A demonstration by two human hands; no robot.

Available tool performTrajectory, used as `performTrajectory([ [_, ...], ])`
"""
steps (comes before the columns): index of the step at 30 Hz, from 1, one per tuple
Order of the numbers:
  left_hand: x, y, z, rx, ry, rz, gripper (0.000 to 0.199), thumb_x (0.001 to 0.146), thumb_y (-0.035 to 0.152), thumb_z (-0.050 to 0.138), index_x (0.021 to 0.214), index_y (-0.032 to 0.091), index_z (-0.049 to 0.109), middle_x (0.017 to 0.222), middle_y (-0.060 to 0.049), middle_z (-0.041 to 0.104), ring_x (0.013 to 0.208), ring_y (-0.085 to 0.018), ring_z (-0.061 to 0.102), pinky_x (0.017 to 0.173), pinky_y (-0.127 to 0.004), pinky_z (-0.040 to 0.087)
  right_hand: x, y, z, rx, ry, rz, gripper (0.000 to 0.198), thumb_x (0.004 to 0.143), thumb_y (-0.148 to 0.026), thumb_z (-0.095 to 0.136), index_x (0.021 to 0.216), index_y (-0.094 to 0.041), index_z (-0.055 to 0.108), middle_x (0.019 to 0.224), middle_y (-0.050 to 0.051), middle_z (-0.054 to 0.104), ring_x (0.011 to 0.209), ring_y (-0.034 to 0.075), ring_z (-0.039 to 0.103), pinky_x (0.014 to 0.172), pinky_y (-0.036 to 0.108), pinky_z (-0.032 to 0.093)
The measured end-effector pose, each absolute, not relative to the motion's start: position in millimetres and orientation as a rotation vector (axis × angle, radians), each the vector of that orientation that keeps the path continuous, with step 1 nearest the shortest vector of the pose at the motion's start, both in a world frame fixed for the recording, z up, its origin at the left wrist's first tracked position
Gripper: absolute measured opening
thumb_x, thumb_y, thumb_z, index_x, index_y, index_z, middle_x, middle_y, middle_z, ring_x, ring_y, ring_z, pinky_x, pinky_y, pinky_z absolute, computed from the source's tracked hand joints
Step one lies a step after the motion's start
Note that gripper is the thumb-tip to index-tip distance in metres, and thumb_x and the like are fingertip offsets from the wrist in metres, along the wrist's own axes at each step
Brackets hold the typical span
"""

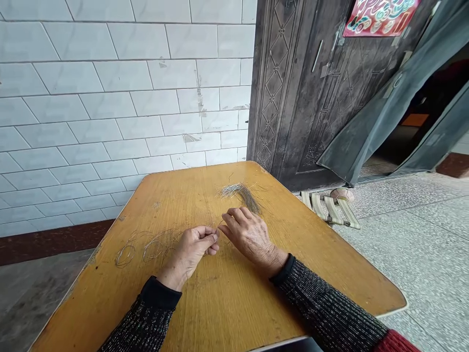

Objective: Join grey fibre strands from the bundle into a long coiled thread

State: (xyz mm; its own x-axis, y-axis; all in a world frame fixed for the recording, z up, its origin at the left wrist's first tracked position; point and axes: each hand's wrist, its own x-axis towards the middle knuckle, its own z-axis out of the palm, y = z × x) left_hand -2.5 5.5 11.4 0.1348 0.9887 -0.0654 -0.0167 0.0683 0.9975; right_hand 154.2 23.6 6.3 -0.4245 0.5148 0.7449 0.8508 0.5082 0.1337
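Observation:
Over the middle of the wooden table, my left hand (196, 249) is closed in a pinch on a thin wire (220, 223). Fingertips almost meeting it, my right hand (249, 234) bends its fingers round the same wire; the exact grip is partly hidden. Just beyond the right hand lies a bundle of thin wires (249, 198), silvery at one end and darker at the other, with stray strands sticking out. To the left of my left hand are coiled wire loops (125, 255), another coil (152, 249), and one partly covered by the hand.
The yellow-brown table (220, 313) stands near a white tiled wall (128, 107). A tiny wire tangle (156, 205) lies at its far left. Beyond the right edge are a low strapped stool (331, 208), a dark carved door (293, 98) and a grey curtain (381, 117).

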Motion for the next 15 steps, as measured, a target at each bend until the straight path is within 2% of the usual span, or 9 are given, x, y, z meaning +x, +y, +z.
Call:
performTrajectory([
  [7, 0, 6, 3, 1.165, 1.055, 1.089, 0.02, 0.062, 0.028, 0.07, 0.071, 0.012, 0.062, 0.061, 0.0, 0.058, 0.054, -0.008, 0.054, 0.054, -0.022, 0.043, 162, 26, 10, -0.946, -2.088, -0.733, 0.011, 0.085, -0.024, 0.052, 0.086, -0.018, 0.061, 0.086, 0.005, 0.062, 0.081, 0.019, 0.047, 0.076, 0.035, 0.035],
  [15, -11, 6, 11, 1.182, 0.936, 0.834, 0.027, 0.063, 0.032, 0.072, 0.08, 0.014, 0.062, 0.069, -0.001, 0.06, 0.057, -0.01, 0.057, 0.05, -0.021, 0.04, 168, 25, 17, -0.742, -2.234, -0.692, 0.015, 0.087, -0.02, 0.048, 0.083, -0.018, 0.062, 0.09, 0.005, 0.06, 0.083, 0.018, 0.045, 0.078, 0.034, 0.034],
])
